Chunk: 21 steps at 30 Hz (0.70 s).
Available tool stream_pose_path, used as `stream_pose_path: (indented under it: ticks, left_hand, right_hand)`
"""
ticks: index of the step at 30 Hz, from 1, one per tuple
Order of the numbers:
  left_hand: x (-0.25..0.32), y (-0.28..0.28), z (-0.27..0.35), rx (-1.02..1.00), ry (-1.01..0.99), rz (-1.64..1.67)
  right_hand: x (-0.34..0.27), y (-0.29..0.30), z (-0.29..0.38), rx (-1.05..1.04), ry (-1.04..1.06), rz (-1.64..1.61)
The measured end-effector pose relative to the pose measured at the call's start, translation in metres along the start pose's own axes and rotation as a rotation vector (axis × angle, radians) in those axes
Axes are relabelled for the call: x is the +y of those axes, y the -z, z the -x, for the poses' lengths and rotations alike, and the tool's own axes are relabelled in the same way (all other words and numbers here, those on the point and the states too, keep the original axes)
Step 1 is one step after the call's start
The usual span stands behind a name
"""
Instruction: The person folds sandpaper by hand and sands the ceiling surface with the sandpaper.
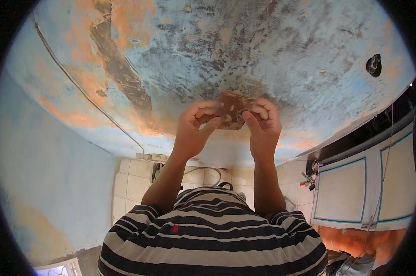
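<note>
Between my two hands is a worn, reddish-brown sheet of sandpaper [232, 107], bent along its top edge and marked with pale scuffs. My left hand [198, 126] pinches its left side between thumb and fingers. At the right side, my right hand [263, 120] grips it with the thumb pressed on the near face. Behind the sheet rises a wall [180, 62] with patchy blue and orange paint and dark, scraped areas. I cannot tell whether the sheet touches the wall.
A cable [80, 86] runs down the wall at left to white socket boxes [151, 157]. A long grey plaster patch [120, 69] lies beside it. An open electrical box [373, 65] sits at upper right. White cabinet doors [342, 193] stand at right, above a tiled floor [121, 183].
</note>
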<state>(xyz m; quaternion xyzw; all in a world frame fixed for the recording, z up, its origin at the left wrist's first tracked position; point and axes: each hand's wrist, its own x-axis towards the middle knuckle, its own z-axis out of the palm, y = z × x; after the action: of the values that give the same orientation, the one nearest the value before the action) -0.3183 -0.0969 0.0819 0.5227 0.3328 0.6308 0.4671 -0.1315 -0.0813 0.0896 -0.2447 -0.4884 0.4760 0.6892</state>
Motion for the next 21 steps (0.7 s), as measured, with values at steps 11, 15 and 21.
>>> stream_pose_path:
  ticks: [11,15,21]
  left_hand:
    - [0.012,-0.06,-0.036,0.035,-0.212,-0.27]
    - [0.018,-0.084,-0.044,-0.046,-0.134,-0.129]
    - [0.018,-0.128,-0.054,-0.138,-0.105,-0.077]
  right_hand:
    - [-0.031,0.029,-0.006,0.062,0.127,0.05]
    - [-0.049,0.044,-0.009,0.08,0.164,0.02]
    - [-0.088,0.088,-0.019,0.113,0.069,0.101]
